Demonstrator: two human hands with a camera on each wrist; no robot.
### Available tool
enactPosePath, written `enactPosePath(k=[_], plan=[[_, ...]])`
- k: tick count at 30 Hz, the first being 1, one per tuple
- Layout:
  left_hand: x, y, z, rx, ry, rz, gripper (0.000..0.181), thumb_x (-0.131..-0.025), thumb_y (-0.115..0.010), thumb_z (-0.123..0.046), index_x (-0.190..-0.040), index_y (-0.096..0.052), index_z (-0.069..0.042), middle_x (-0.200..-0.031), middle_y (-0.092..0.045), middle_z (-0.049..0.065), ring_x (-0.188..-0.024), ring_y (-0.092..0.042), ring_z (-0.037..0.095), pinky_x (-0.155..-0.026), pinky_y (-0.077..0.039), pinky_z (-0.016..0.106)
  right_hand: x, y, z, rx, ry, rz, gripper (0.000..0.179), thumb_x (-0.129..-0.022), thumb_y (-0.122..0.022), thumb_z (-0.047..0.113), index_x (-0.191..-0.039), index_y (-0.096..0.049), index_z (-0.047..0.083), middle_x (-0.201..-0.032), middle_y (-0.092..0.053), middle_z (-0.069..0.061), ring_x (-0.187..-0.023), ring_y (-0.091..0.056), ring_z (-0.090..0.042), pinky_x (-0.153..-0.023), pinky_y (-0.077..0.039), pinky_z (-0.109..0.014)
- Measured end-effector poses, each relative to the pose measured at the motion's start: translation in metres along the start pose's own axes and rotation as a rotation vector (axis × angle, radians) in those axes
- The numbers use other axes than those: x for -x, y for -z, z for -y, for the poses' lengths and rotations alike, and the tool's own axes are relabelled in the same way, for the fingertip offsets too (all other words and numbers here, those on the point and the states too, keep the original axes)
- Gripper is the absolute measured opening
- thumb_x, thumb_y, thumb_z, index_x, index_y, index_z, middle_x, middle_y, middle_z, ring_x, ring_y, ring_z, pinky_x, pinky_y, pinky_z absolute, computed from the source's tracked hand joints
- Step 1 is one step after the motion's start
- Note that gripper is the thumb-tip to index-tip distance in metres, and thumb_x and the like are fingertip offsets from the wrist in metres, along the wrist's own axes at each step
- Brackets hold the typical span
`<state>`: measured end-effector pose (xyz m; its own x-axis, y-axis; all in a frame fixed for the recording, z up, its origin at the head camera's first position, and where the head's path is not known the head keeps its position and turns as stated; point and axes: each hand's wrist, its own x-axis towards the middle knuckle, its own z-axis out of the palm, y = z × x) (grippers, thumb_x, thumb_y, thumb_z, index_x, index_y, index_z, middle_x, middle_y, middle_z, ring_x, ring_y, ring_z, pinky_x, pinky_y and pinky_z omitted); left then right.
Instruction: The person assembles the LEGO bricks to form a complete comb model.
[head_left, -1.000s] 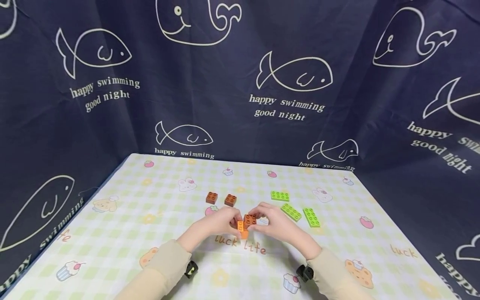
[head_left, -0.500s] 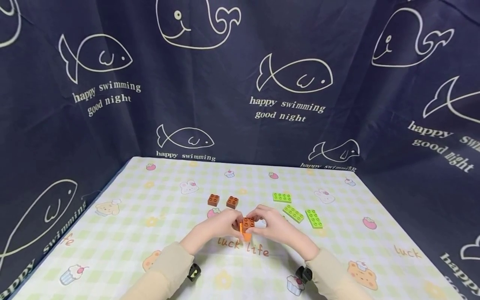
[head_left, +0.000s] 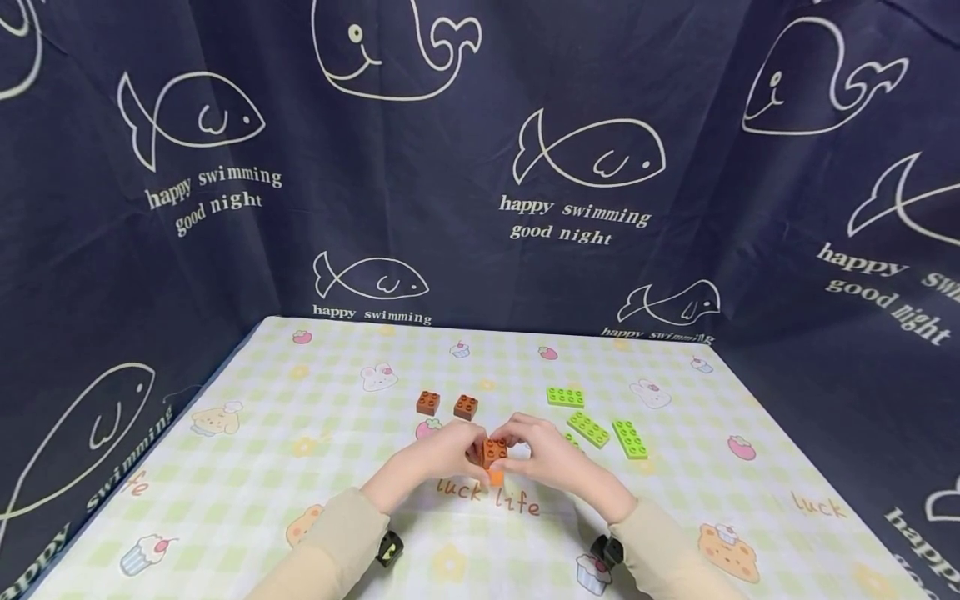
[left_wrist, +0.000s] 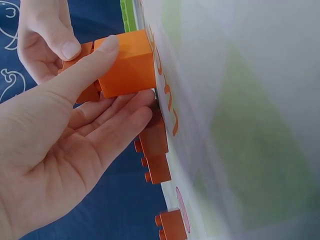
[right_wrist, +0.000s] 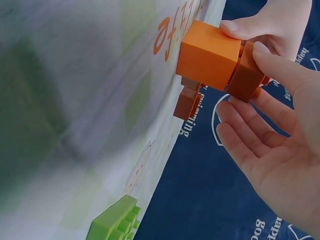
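Both hands meet over an orange building block point(right_wrist: 207, 57) standing on the tabletop. My left hand point(head_left: 450, 450) grips it, thumb along one side and fingers behind. A brown brick point(right_wrist: 245, 75) with studs sits over its top, pinched between thumb and fingers of my right hand point(head_left: 543, 450). In the right wrist view a thin gap with studs shows between brown brick and orange block. In the head view the fingers hide much of the orange block. More brown bricks point(left_wrist: 159, 167) lie just beyond my left fingers in the left wrist view.
Two brown bricks, one left point(head_left: 428, 402) and one right point(head_left: 466, 406), sit behind my left hand. Several green bricks point(head_left: 588, 428) lie beyond my right hand, one partly hidden by it. A patterned cloth point(head_left: 450, 542) covers the table; a dark blue curtain point(head_left: 465, 192) hangs behind.
My right hand has brought the brown brick leftward over the orange block, covering its studs in the head view. My left hand keeps its grip. The head view has shifted slightly.
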<state>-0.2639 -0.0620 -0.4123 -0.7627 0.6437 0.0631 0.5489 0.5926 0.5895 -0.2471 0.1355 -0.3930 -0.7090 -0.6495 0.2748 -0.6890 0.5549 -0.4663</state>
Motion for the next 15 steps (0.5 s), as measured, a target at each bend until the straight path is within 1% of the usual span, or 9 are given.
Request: enactPosePath(k=[7,12,15], plan=[[-0.0001,-0.0014,0.0001,-0.006,-0.003,0.001,0.029,-0.071,-0.081,-0.023,-0.084,-0.060,-0.008,-0.075,-0.058,-0.004,-0.065,-0.053,0.001,-0.061,-0.048,0.013,-0.0022,-0.0002,0.0006,0.008,-0.001,-0.015,0.031,-0.078,-0.075,0.025,-0.101,-0.068,0.007,-0.090,-0.063,0.001,-0.085,-0.062,-0.014,-0.078,-0.054,-0.031],[-0.0007,-0.0016,0.0006,-0.028,-0.003,-0.004,0.029,-0.073,-0.080,-0.023,-0.088,-0.061,-0.008,-0.078,-0.057,-0.005,-0.067,-0.052,0.000,-0.062,-0.047,0.012,-0.0054,0.0007,0.0025,0.014,-0.019,0.013,0.028,-0.078,-0.076,0.023,-0.098,-0.066,0.006,-0.088,-0.061,0.001,-0.084,-0.062,-0.016,-0.077,-0.054,-0.031],[-0.0002,-0.0013,0.0009,-0.022,-0.009,-0.004,0.028,-0.073,-0.080,-0.021,-0.089,-0.061,-0.008,-0.078,-0.058,-0.005,-0.068,-0.053,0.001,-0.062,-0.047,0.013,-0.0072,0.0010,0.0030,0.009,-0.021,0.033,0.026,-0.078,-0.076,0.021,-0.095,-0.065,0.006,-0.088,-0.060,0.001,-0.084,-0.062,-0.015,-0.077,-0.054,-0.030]])
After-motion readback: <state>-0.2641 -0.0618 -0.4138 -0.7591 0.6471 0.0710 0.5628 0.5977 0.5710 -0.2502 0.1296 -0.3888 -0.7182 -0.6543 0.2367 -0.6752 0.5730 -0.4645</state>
